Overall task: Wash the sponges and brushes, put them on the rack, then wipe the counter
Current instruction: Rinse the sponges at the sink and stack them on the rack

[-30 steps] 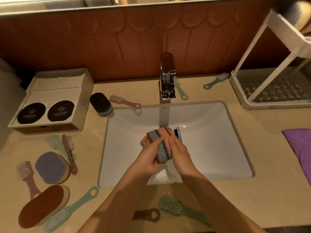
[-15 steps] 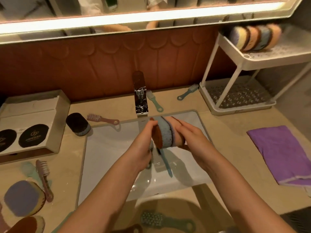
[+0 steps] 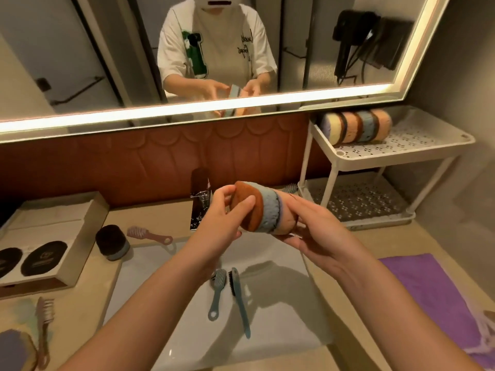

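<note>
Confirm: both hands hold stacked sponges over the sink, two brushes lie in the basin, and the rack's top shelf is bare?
Not bare: the head view shows a row of sponges on the rack's top shelf. Left hand and right hand do hold the stacked sponges, with two brushes in the sink.

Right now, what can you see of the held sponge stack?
The sponge stack is a soft, rounded pad in layers: a brown face on the left, a blue-grey band, a thin dark line, then peach foam. It is held sideways above the sink, in front of the tap. The left hand pinches its brown end; the right hand grips the peach end from below.
</note>
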{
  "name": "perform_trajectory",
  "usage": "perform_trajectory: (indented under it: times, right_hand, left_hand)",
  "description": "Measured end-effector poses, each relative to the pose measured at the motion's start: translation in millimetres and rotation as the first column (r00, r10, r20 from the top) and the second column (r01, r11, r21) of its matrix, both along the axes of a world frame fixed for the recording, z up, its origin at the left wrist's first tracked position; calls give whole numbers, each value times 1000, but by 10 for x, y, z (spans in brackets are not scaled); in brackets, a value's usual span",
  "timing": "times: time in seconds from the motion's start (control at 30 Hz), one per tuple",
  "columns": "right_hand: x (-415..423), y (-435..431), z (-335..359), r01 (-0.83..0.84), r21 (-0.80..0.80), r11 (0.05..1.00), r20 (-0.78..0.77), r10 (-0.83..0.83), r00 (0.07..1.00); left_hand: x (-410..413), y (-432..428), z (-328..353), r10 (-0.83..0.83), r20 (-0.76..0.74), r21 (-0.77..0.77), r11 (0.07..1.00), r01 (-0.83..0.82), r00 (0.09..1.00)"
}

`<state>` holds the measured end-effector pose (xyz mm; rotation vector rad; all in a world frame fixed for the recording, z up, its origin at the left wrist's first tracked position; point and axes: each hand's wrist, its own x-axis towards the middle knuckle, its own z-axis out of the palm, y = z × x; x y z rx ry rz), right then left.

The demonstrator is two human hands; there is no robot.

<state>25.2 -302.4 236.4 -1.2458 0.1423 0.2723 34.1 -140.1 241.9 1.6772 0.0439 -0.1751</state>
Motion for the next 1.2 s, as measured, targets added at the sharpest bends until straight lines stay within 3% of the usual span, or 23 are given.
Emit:
perform_trajectory:
  times: [0.27, 0.6, 0.77, 1.03, 1.2]
  right_hand:
    - [348, -598, 449, -61, -37, 997, 47, 63, 997]
    - [637, -1432, 782, 137, 127, 982, 103, -150, 983]
    - [761, -1836, 718, 300, 100, 949, 145, -313, 939]
    - [1033, -2365, 637, 518, 84, 851, 169, -524, 834]
    - [1213, -2657, 582, 573, -73, 817, 225, -546, 807]
  left_hand:
    - [242, -523, 454, -43, 60, 55, 998, 40, 997]
    - [672, -1443, 860, -172, 181, 100, 983, 156, 968]
    - [919, -1931, 847, -237, 186, 87, 971, 224, 954]
    - [1330, -2670, 742, -337, 300, 312, 919, 242, 892]
    - [1524, -2932, 662, -474, 330, 541, 803, 248, 816]
